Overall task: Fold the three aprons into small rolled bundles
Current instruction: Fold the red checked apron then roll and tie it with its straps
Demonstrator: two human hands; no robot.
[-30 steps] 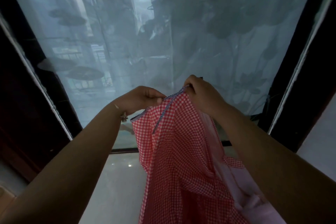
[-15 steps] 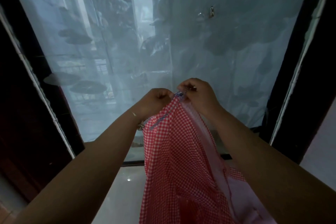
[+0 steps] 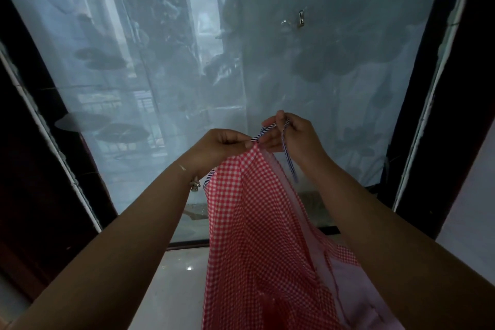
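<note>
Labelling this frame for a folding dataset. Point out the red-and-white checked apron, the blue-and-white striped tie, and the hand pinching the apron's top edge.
Red-and-white checked apron (image 3: 249,211): head view, middle of the hanging cloth.
Blue-and-white striped tie (image 3: 288,154): head view, its dangling length.
Left hand (image 3: 222,146): head view, back of the hand.

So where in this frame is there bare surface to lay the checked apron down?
The pale glossy surface at bottom centre is bare, bordered by the left forearm, the hanging red checked apron and the window's lower frame. Right of the apron, cloth and the right arm hide whatever lies below. Both hands, left hand and right hand, hold its striped strap.
</note>
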